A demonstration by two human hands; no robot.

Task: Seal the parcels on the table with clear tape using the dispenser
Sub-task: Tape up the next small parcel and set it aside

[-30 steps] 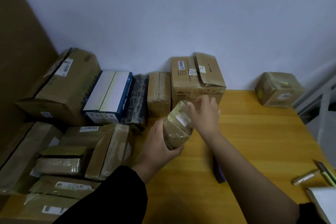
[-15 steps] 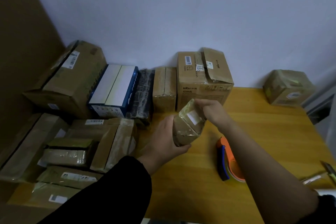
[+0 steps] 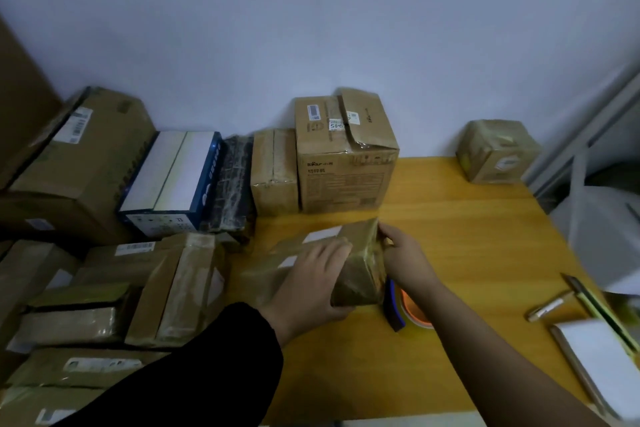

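Observation:
A small brown parcel (image 3: 360, 263) wrapped in clear tape, with white labels on top, lies on its side on the yellow table (image 3: 467, 236). My left hand (image 3: 311, 284) grips it from the near side, fingers over the top and thumb underneath. My right hand (image 3: 403, 255) holds its right end, fingers curled round the edge. The tape dispenser (image 3: 403, 305), blue with an orange roll, lies on the table just behind the parcel, partly hidden by my right forearm.
Several cardboard boxes stand along the wall, among them a tall one (image 3: 343, 156) and a blue and white one (image 3: 169, 180). More parcels (image 3: 173, 288) are stacked at the left. A lone box (image 3: 495, 156) sits back right. Pens (image 3: 550, 305) and a notepad (image 3: 602, 357) lie at right.
The parcel was upright in both hands; now it is tipped over onto its side, lower and nearer the table. My left hand has shifted on top of it.

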